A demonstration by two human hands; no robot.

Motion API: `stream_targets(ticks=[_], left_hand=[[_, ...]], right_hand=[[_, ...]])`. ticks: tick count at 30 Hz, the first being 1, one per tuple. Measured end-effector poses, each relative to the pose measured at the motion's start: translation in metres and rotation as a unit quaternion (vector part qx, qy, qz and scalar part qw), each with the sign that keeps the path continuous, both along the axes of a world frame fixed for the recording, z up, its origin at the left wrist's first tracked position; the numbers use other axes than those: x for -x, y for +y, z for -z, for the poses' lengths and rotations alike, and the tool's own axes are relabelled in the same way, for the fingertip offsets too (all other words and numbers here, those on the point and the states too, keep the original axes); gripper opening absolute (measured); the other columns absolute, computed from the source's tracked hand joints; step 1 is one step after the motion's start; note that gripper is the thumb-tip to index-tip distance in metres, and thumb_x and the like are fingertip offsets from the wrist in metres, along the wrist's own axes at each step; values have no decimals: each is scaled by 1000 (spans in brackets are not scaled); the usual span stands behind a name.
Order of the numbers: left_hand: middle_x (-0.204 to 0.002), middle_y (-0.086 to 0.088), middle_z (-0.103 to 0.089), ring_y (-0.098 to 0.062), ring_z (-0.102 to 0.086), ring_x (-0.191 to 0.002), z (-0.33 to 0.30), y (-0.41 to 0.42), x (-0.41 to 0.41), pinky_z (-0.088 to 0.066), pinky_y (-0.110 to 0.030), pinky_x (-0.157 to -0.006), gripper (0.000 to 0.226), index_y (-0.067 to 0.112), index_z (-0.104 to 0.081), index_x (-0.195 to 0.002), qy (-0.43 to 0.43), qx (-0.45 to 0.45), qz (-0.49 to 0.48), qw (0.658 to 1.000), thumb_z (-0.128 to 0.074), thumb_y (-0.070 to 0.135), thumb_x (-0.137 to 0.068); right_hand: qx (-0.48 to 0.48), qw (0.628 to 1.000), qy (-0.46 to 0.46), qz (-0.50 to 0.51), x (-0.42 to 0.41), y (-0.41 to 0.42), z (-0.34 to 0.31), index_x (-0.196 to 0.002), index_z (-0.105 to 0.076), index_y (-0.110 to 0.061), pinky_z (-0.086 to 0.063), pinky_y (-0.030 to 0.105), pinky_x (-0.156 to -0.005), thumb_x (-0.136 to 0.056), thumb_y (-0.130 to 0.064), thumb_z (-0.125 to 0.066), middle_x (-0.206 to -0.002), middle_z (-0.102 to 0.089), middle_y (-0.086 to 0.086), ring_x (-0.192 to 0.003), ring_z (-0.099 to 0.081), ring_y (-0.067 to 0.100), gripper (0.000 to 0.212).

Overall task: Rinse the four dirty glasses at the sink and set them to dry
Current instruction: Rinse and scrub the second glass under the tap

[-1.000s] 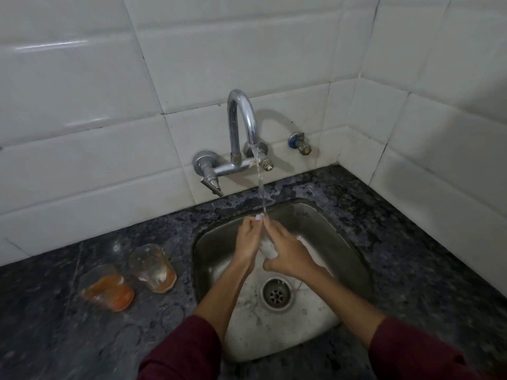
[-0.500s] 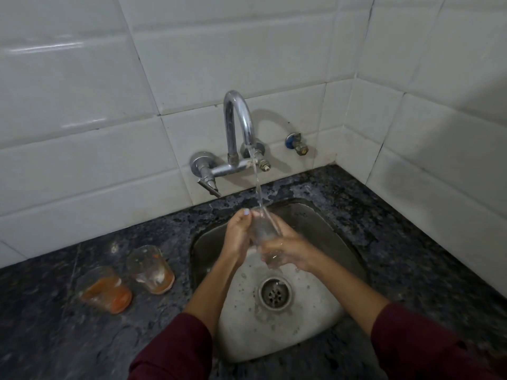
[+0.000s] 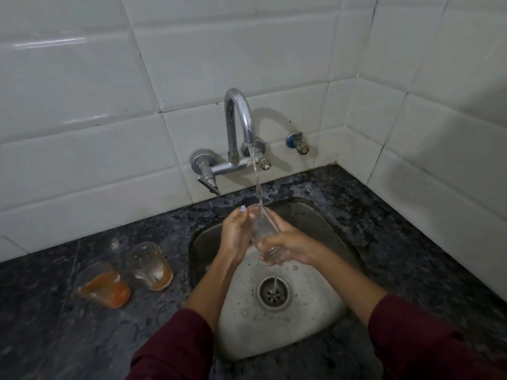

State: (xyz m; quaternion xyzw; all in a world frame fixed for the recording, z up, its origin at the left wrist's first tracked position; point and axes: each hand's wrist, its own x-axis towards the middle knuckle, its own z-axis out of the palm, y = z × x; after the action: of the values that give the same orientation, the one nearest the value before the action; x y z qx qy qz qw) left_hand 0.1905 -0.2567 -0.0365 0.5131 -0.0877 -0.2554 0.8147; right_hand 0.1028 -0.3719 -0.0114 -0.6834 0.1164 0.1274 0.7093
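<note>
Both hands, the left hand (image 3: 236,233) and the right hand (image 3: 288,246), grip 1 clear glass (image 3: 262,229) under the tap stream over the sink (image 3: 323,223), while 2 orange-stained glasses (image 3: 126,272) wait on the counter (image 3: 68,325); no rinsed glass is visible.

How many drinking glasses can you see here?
3: one clear glass held under the tap over the sink, two orange-stained glasses on the counter left of it. Any fourth is out of view.
</note>
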Motion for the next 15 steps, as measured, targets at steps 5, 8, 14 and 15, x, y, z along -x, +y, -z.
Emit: stream_targets(ticks=[5, 8, 14, 15], left_hand=[[-64, -4, -53, -17, -52, -61, -4, -9, 5, -45, -29, -61, 29, 13, -49, -64, -49, -146, -67, 986, -59, 15, -92], [-62, -5, -51, -17, -50, -59, -5, -4, 2, -45, -29, -61, 32, 12, -47, -60, -9, -106, -73, 992, -58, 8, -90], [-69, -8, -62, -18, -60, -59, -12, -2, -10, -52, -27, -56, 22, 5, -60, -81, 35, -135, -26, 990, -60, 24, -92], [-71, -8, -63, -16, -61, -56, -15, -2, -12, -52, -25, -53, 22, 3, -62, -87, 37, -146, -6, 989, -58, 24, -93]], right_hand=[[525, 849, -54, -2, -12, 14, 16, -142, 8, -50, -51, 38, -80, -66, -32, -74, -120, -59, 13, -99, -63, 34, 114], [194, 980, -36, 37, -10, 8, 18, -142, -10, -51, -56, 32, -63, -67, -12, -75, -123, -59, 5, -80, -69, 24, 107], [-351, 932, 65, 66, -5, 9, 30, -118, -55, -7, -54, 32, -61, -82, -31, -61, -91, -64, 15, -71, -63, 28, 43], [-389, 915, 68, 82, -7, 11, 33, -112, -58, -4, -54, 31, -60, -83, -36, -59, -91, -64, 16, -71, -62, 28, 43]])
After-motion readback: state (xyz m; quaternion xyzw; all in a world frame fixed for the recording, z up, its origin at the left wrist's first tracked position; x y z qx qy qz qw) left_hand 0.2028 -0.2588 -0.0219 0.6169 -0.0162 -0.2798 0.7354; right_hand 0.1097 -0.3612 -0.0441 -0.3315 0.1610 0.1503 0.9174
